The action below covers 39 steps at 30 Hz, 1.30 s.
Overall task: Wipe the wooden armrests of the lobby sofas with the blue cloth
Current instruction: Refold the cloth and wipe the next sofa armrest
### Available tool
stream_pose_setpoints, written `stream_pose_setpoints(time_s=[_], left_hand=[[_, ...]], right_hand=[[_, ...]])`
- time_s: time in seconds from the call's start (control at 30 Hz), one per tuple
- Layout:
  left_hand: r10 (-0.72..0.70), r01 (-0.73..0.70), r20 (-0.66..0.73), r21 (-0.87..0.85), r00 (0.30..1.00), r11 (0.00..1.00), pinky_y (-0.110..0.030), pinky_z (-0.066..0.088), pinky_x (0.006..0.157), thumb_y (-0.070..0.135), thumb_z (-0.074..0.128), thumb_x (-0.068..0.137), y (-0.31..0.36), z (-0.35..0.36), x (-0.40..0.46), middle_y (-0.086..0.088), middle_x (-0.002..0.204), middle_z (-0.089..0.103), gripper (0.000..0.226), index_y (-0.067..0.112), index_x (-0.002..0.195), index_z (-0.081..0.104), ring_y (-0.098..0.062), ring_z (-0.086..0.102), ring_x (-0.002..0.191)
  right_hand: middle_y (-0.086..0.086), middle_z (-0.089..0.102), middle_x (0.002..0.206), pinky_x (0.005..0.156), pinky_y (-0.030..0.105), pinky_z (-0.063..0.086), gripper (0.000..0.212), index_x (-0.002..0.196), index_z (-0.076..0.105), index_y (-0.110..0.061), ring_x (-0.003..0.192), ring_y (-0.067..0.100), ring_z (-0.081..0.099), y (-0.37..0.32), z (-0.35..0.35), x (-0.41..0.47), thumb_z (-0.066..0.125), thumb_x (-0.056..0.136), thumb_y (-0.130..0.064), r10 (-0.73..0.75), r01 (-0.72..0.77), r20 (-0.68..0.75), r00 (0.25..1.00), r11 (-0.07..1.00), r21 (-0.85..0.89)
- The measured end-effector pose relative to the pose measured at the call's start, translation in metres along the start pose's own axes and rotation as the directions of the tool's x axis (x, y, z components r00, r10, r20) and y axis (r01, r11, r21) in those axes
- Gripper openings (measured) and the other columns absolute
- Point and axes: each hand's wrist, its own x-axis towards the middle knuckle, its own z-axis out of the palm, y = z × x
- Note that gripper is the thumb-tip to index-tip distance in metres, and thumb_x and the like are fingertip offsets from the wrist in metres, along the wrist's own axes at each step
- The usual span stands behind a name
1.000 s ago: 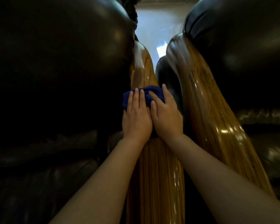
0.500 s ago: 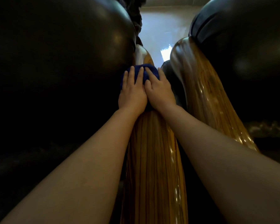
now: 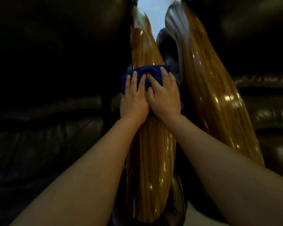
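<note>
A glossy wooden armrest (image 3: 151, 160) runs straight away from me between two dark leather sofas. A dark blue cloth (image 3: 147, 74) lies across its middle. My left hand (image 3: 134, 101) and my right hand (image 3: 164, 98) press flat on the cloth side by side, fingers spread and pointing away, thumbs touching. Most of the cloth is hidden under the palms. A second wooden armrest (image 3: 207, 88) of the neighbouring sofa lies to the right, untouched.
A dark leather sofa (image 3: 55, 79) fills the left side, another (image 3: 260, 62) the right. A narrow dark gap separates the two armrests. Pale floor (image 3: 151, 5) shows beyond their far ends.
Both hands pushed the cloth toward the far end of the armrest, then pulled it back toward me to the middle. The camera has shifted closer.
</note>
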Motion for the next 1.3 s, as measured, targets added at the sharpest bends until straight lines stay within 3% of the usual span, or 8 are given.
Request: stream_pose_setpoints(time_s=[0.23,0.43,0.67,0.83,1.0,1.13,1.3], left_hand=[[0.086,-0.084,-0.078,0.027,0.993,0.996,-0.035,0.014,0.108,0.027,0.041,0.095,-0.012,0.026,-0.13,-0.007,0.156,-0.001,0.063,0.021,0.145,0.003,-0.019,-0.009,0.141],[0.076,-0.076,-0.067,0.004,0.995,0.997,-0.035,0.008,0.11,0.027,0.04,0.096,-0.018,0.043,-0.192,-0.002,0.153,-0.011,0.066,0.027,0.141,-0.008,-0.019,-0.01,0.142],[0.056,-0.06,-0.073,-0.051,0.996,0.997,-0.035,0.017,0.106,0.025,0.046,0.092,-0.025,0.059,-0.255,-0.004,0.154,-0.005,0.07,0.024,0.144,-0.002,-0.02,-0.007,0.142],[0.037,-0.044,-0.077,-0.099,0.996,0.994,-0.04,0.015,0.109,0.03,0.035,0.094,-0.03,0.071,-0.285,-0.003,0.154,-0.005,0.063,0.027,0.144,-0.003,-0.018,-0.008,0.142],[0.029,-0.039,-0.085,-0.113,0.996,0.993,-0.036,0.007,0.111,0.033,0.028,0.094,-0.033,0.079,-0.302,-0.004,0.155,-0.002,0.059,0.026,0.144,-0.002,-0.018,-0.008,0.142],[0.028,-0.037,-0.076,-0.127,0.997,0.991,-0.042,0.02,0.111,0.031,0.03,0.093,-0.036,0.084,-0.32,-0.007,0.154,0.001,0.06,0.024,0.144,-0.001,-0.019,-0.006,0.142],[0.056,-0.057,-0.006,-0.136,0.998,0.989,-0.036,0.016,0.11,0.032,0.024,0.094,-0.042,0.079,-0.321,0.008,0.152,-0.019,0.061,0.036,0.141,-0.014,-0.011,-0.018,0.14]], right_hand=[[0.014,0.028,0.151,0.112,0.052,0.022,0.046,0.135,0.044,-0.022,0.14,0.035,0.017,-0.009,0.009,-0.135,0.034,0.091,-0.033,0.013,-0.014,-0.048,0.999,1.0,-0.016],[0.013,0.025,0.152,0.114,0.052,0.02,0.046,0.136,0.042,-0.023,0.141,0.033,0.013,-0.008,0.018,-0.198,0.033,0.092,-0.034,0.008,-0.008,-0.04,0.999,1.0,0.012],[0.011,0.02,0.153,0.113,0.05,0.023,0.046,0.138,0.037,-0.026,0.143,0.03,0.006,-0.009,0.032,-0.263,0.036,0.093,-0.032,0.02,-0.018,-0.03,0.999,0.997,0.069],[0.011,0.02,0.153,0.114,0.046,0.018,0.046,0.137,0.04,-0.025,0.143,0.031,0.006,-0.008,0.041,-0.291,0.038,0.092,-0.03,0.016,-0.011,-0.049,0.999,0.994,0.108],[0.01,0.019,0.153,0.115,0.043,0.015,0.045,0.137,0.041,-0.024,0.143,0.031,0.006,-0.008,0.044,-0.31,0.037,0.092,-0.03,0.014,-0.008,-0.044,0.999,0.993,0.119],[0.008,0.015,0.153,0.115,0.043,0.016,0.046,0.138,0.038,-0.025,0.143,0.03,0.005,-0.009,0.048,-0.329,0.037,0.092,-0.03,0.018,-0.015,-0.016,1.0,0.991,0.132],[0.005,0.008,0.155,0.114,0.039,0.011,0.049,0.141,0.027,-0.03,0.144,0.027,0.0,-0.003,0.042,-0.332,0.037,0.093,-0.033,-0.04,0.035,0.034,0.999,0.99,0.139]])
